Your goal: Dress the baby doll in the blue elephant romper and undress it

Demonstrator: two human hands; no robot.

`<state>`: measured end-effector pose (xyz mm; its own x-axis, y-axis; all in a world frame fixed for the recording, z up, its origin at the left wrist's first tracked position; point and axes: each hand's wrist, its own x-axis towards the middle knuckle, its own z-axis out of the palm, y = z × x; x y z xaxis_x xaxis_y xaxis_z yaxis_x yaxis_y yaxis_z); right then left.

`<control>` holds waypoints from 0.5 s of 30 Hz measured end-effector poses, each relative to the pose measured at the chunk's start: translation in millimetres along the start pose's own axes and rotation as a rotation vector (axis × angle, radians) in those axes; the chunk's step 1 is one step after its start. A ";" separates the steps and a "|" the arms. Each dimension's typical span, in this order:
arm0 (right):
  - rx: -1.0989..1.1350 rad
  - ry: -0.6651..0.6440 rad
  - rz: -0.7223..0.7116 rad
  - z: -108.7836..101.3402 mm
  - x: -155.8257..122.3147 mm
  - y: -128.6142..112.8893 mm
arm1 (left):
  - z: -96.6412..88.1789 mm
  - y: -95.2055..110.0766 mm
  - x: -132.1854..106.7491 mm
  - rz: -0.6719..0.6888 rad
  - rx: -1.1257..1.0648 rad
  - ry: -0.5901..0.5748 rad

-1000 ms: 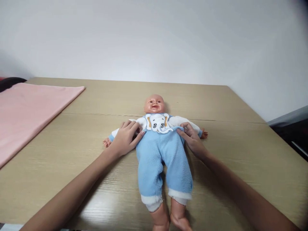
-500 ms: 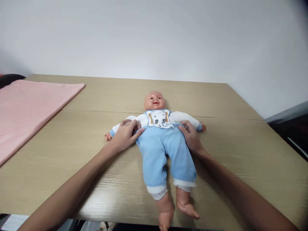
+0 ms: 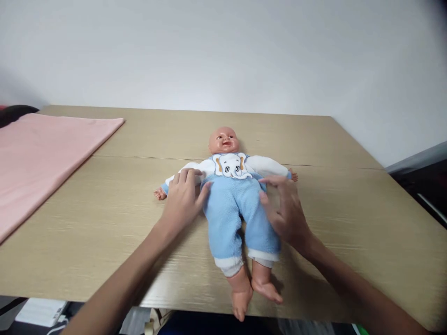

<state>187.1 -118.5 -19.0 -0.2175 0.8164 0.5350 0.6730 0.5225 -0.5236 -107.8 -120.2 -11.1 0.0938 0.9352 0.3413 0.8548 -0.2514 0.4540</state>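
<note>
A baby doll lies on its back on the wooden table, head toward the wall and bare feet near the front edge. It wears a light blue and white outfit with an elephant patch on the chest. My left hand is beside the doll's waist on the left, fingers over its white sleeve and thumb against the blue fabric; it grips nothing. On the other side, my right hand hovers by the doll's hip, slightly blurred, with thumb and forefinger apart and nothing between them.
A pink cloth lies flat on the left of the table. A pale wall stands behind it. Below the front edge at left is a white box-like object with a cable. Something dark stands beyond the right edge.
My right hand has come off the doll's side and lifted toward me, fingers spreading. The left hand's fingers have loosened from the outfit. The doll's legs have shifted slightly.
</note>
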 end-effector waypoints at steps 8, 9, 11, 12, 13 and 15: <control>-0.056 -0.311 0.026 -41.5 -97.9 -47.2 | 12.4 66.5 -156.4 -0.061 -0.296 -0.035; -0.057 -0.349 0.015 -41.7 -110.3 -49.0 | 18.6 66.9 -170.3 -0.017 -0.298 -0.021; -0.065 -0.403 0.008 -39.1 -130.2 -51.4 | 27.6 65.3 -185.6 0.016 -0.256 -0.021; -0.066 -0.415 0.013 -36.7 -137.4 -52.0 | 29.6 64.4 -187.6 0.020 -0.231 -0.025; -0.065 -0.416 0.026 -33.9 -143.0 -52.2 | 29.9 63.8 -187.1 0.020 -0.207 -0.028; -0.053 -0.408 0.037 -28.8 -150.4 -51.2 | 26.1 63.7 -182.4 0.028 -0.181 -0.026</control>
<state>205.7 -275.1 -53.5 -0.4481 0.8704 0.2039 0.7188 0.4864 -0.4966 -57.1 -300.3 -65.9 0.1316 0.9329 0.3352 0.7459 -0.3159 0.5864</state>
